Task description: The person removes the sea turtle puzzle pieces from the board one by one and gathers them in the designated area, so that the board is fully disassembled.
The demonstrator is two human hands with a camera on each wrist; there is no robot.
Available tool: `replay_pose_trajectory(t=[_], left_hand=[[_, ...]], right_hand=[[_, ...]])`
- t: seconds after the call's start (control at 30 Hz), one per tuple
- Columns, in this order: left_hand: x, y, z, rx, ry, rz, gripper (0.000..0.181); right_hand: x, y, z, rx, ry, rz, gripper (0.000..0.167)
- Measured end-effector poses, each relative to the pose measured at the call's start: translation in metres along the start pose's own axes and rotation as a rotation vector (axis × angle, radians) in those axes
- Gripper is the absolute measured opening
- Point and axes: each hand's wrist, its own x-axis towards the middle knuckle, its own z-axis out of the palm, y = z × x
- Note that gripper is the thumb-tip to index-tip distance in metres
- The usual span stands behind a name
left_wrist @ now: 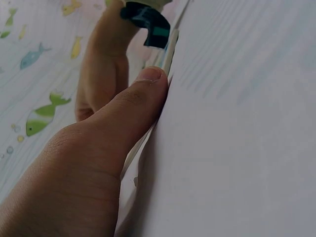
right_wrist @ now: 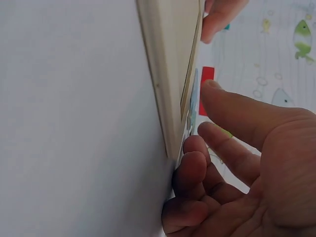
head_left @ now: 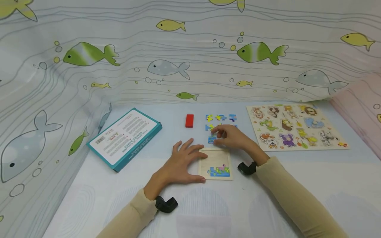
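Observation:
A square wooden puzzle tray (head_left: pixel 212 157) lies flat, with joined puzzle pieces (head_left: pixel 219 171) in its lower right part. My left hand (head_left: pixel 181 163) spreads over the tray's left side; the thumb touches the bottom edge and a fingertip rests near the upper left. Beyond the tray's top edge, my right hand (head_left: pixel 228 136) hovers low over loose blue and yellow puzzle pieces (head_left: pixel 209 127), partly covering them. Its fingers bend loosely in the right wrist view, thumb (right_wrist: pixel 232 106) apart from them, with no piece visible between.
A red block (head_left: pixel 189 121) sits behind the tray. To the left lies a teal-edged box (head_left: pixel 125 138). An animal puzzle board (head_left: pixel 294 127) is at the right. Fish-patterned cloth (head_left: pixel 134 82) rises behind and at the sides.

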Motion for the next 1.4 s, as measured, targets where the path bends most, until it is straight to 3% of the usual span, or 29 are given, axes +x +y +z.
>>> replay_pose_trajectory(t=[0.33,1.4], left_hand=[[-0.0011,0.0011,0.0018,0.008,-0.013,-0.015,0.073],[0.0004,0.0004,0.0004,0.021,-0.014,-0.009,0.073]], right_hand=[[-0.0021,-0.0022,0.0040,-0.020,0.005,0.034,0.028],[0.0011,-0.0076,0.0056,-0.042,0.045,0.095,0.032]])
